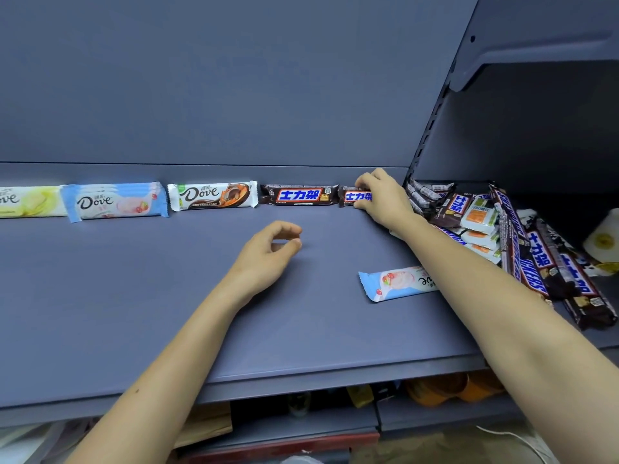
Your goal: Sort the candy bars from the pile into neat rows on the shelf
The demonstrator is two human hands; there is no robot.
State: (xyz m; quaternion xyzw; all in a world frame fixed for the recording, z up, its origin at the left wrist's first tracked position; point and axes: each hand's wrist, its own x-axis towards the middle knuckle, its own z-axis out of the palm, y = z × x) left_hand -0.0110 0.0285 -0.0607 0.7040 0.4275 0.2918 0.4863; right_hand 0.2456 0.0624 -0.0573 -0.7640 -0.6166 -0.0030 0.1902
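Gripping a Snickers bar with the right hand, left hand loosely curled, empty.

The shelf front lies open; pile crowds right

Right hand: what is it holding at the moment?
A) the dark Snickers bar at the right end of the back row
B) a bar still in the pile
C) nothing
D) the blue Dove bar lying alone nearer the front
A: the right hand has its fingers curled over the dark Snickers bar at the row's right end. The blue Dove bar lies apart, untouched.
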